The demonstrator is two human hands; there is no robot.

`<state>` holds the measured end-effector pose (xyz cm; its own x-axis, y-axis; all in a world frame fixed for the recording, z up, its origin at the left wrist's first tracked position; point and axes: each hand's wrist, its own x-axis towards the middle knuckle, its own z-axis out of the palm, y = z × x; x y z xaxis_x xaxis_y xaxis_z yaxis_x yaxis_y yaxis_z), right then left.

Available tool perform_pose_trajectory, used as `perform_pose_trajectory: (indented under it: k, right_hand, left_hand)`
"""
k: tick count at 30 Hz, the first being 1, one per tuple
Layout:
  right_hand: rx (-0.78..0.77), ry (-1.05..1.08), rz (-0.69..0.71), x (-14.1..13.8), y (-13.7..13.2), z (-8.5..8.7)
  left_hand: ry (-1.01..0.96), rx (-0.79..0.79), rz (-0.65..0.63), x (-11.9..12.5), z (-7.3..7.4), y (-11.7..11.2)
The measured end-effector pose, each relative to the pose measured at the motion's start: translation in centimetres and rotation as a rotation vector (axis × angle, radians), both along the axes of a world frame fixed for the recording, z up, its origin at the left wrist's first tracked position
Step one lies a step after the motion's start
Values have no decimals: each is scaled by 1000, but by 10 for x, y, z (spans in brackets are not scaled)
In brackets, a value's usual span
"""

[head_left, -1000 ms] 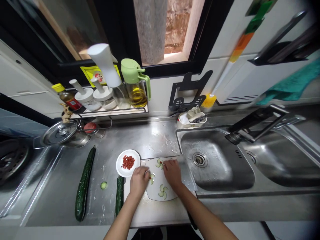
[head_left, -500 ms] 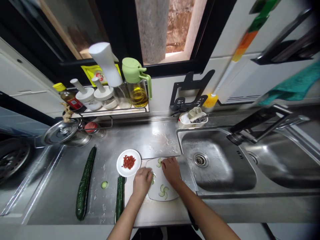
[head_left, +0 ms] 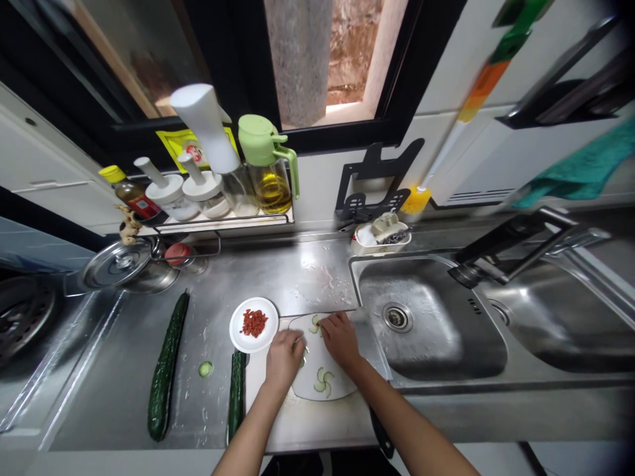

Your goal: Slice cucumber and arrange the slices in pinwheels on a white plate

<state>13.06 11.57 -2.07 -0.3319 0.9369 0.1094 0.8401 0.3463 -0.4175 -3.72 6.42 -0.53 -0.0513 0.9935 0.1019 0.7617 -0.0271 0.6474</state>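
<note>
A pale plate point(head_left: 310, 387) with rounded corners lies on a light cutting board point(head_left: 297, 423). Thin cucumber slices point(head_left: 323, 381) form a pinwheel near its front, and more slices point(head_left: 314, 322) sit by its far edge. My right hand point(head_left: 340, 338) reaches over those far slices, its fingertips pinched together at them; what they hold is too small to make out. At the plate's left edge, my left hand point(head_left: 284, 357) is curled with thumb and fingers together, partly covering another slice group. Small red pieces point(head_left: 254, 322) fill the middle of a round white dish point(head_left: 237, 338) beyond it.
One whole cucumber point(head_left: 167, 370) and a cut one point(head_left: 237, 393) lie to the left, with a cucumber end point(head_left: 205, 369) between them. A dark knife handle point(head_left: 381, 433) shows by my right forearm. The sink point(head_left: 431, 317) is on the right; an oil bottle point(head_left: 270, 172) stands on the rack.
The view has shifted slightly. Both hands stay almost in place, with only small finger movements at the plate; the slices and dish look the same.
</note>
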Motion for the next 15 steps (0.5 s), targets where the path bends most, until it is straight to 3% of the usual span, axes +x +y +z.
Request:
perform_pose_trajectory:
  k: [9,15]
  right_hand:
    - [15,44,-43,2,-6,8]
    - [39,107,-61,7,-23,12]
  left_hand:
    - [5,-4,26,-18,3,-5]
    - [116,-73,261,-61,4,-7]
